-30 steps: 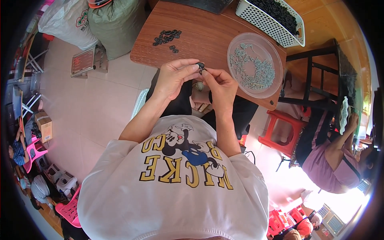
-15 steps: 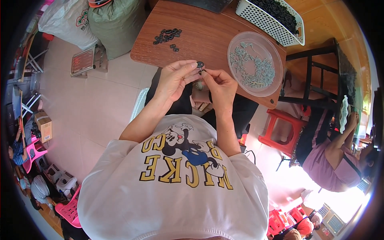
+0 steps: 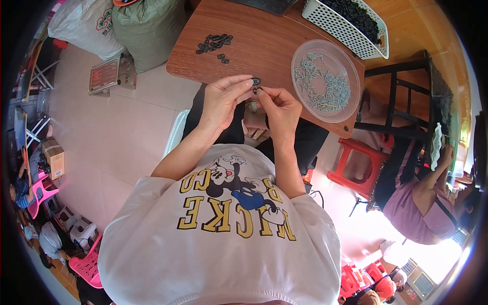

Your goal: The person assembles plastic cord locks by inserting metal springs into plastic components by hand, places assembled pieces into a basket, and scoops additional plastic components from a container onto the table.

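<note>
Pinching a small, glossy black oval piece [image 3: 256, 81] between thumb and fingers of the bare left hand [image 3: 225, 96], raised by the near edge of a brown wood-grain table [image 3: 254, 51]. Grasping a tiny dark piece [image 3: 255, 91] in the bare right hand [image 3: 282, 105], with thumb and fingertip closed on it; too small to identify further. Holding both just beside each other, in front of the body; impossible to tell contact from a narrow gap.

Apparently in the middle of close two-handed fingertip work, rather than picking up or setting down. Likely to call next for a steady left pinch, a fine adjustment of the right fingertips and no early slackening of either grip.

Leaving untouched a loose cluster of small black pieces [image 3: 214, 43] on the table to the left, a round, clear plastic tray [image 3: 293, 76] of silvery metal screws [image 3: 331, 91] to the right, and, beyond, a white perforated plastic basket [image 3: 338, 30] heaped with black parts [image 3: 353, 18].
</note>
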`<act>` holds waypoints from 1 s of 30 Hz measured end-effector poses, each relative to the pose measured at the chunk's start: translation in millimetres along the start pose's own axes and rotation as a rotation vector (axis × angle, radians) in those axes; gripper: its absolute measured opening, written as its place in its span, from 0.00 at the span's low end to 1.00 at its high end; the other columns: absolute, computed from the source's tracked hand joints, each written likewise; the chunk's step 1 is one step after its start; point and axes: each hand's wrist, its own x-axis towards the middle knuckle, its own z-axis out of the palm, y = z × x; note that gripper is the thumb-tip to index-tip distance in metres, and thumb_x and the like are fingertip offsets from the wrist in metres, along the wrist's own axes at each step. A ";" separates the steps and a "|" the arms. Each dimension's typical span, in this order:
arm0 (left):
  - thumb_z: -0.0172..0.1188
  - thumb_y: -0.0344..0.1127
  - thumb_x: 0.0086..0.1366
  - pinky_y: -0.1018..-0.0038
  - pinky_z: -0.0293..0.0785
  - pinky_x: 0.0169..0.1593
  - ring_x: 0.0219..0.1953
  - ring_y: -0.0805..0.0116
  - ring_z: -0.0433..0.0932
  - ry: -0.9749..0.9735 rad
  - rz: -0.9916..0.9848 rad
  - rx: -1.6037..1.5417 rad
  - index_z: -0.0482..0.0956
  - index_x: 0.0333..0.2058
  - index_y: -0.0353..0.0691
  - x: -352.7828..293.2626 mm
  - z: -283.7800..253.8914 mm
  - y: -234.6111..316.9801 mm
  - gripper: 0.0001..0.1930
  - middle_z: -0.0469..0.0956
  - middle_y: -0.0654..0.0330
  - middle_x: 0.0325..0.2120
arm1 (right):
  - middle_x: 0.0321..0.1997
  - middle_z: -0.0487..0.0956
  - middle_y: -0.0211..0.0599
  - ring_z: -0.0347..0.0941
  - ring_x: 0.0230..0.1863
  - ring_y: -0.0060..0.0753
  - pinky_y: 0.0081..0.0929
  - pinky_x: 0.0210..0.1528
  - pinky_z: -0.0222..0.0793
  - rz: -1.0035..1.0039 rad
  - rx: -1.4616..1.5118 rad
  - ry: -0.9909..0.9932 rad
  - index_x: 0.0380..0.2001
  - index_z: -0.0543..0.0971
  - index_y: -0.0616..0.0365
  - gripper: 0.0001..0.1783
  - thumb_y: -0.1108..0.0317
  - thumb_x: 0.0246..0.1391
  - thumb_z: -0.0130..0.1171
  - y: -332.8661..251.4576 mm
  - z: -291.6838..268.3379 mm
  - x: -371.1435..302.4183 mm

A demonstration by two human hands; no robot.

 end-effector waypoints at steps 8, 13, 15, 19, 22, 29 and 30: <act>0.56 0.21 0.59 0.71 0.79 0.43 0.37 0.65 0.80 0.016 0.093 0.078 0.77 0.40 0.28 -3.7 0.5 -6.1 0.09 0.79 0.49 0.36 | 0.25 0.80 0.32 0.72 0.24 0.14 0.10 0.26 0.64 0.010 0.026 -0.001 0.31 0.80 0.67 0.06 0.75 0.48 0.62 4.8 0.8 0.9; 0.58 0.21 0.59 0.74 0.78 0.42 0.36 0.67 0.80 0.004 0.125 0.166 0.78 0.38 0.28 -4.4 -1.2 -8.0 0.08 0.79 0.50 0.35 | 0.26 0.80 0.33 0.72 0.24 0.15 0.10 0.27 0.65 0.015 0.014 -0.007 0.31 0.80 0.67 0.06 0.75 0.49 0.62 5.8 0.6 1.3; 0.58 0.21 0.58 0.75 0.78 0.42 0.35 0.68 0.80 0.005 0.131 0.186 0.78 0.38 0.28 -5.0 -1.7 -6.8 0.08 0.80 0.50 0.35 | 0.26 0.80 0.32 0.72 0.24 0.15 0.10 0.27 0.65 0.035 0.062 -0.006 0.32 0.80 0.67 0.06 0.76 0.49 0.62 5.8 1.6 1.4; 0.60 0.22 0.57 0.79 0.76 0.40 0.33 0.72 0.80 0.003 0.144 0.205 0.79 0.38 0.28 -5.9 -3.0 -8.8 0.09 0.80 0.53 0.32 | 0.27 0.80 0.32 0.72 0.25 0.15 0.11 0.28 0.65 0.015 0.093 -0.014 0.34 0.79 0.67 0.07 0.76 0.50 0.61 11.4 0.9 2.1; 0.59 0.20 0.57 0.76 0.77 0.43 0.36 0.69 0.79 -0.026 0.088 0.185 0.78 0.39 0.28 -4.6 -5.7 -6.1 0.10 0.80 0.51 0.35 | 0.29 0.80 0.32 0.73 0.26 0.15 0.12 0.30 0.66 -0.020 0.129 -0.036 0.39 0.78 0.67 0.11 0.77 0.50 0.60 12.8 1.5 1.9; 0.60 0.18 0.55 0.78 0.76 0.44 0.38 0.72 0.78 -0.084 0.100 0.332 0.78 0.42 0.30 -9.3 -3.8 2.6 0.14 0.79 0.54 0.36 | 0.31 0.77 0.28 0.70 0.30 0.15 0.12 0.35 0.66 -0.068 0.084 -0.174 0.51 0.74 0.61 0.19 0.78 0.53 0.56 12.0 -5.7 2.9; 0.60 0.19 0.55 0.79 0.75 0.44 0.37 0.72 0.78 -0.088 0.100 0.340 0.78 0.42 0.31 -9.7 -3.5 4.0 0.14 0.79 0.55 0.35 | 0.31 0.76 0.27 0.69 0.31 0.15 0.12 0.36 0.66 -0.078 0.053 -0.207 0.51 0.75 0.61 0.19 0.78 0.54 0.56 11.7 -6.5 2.9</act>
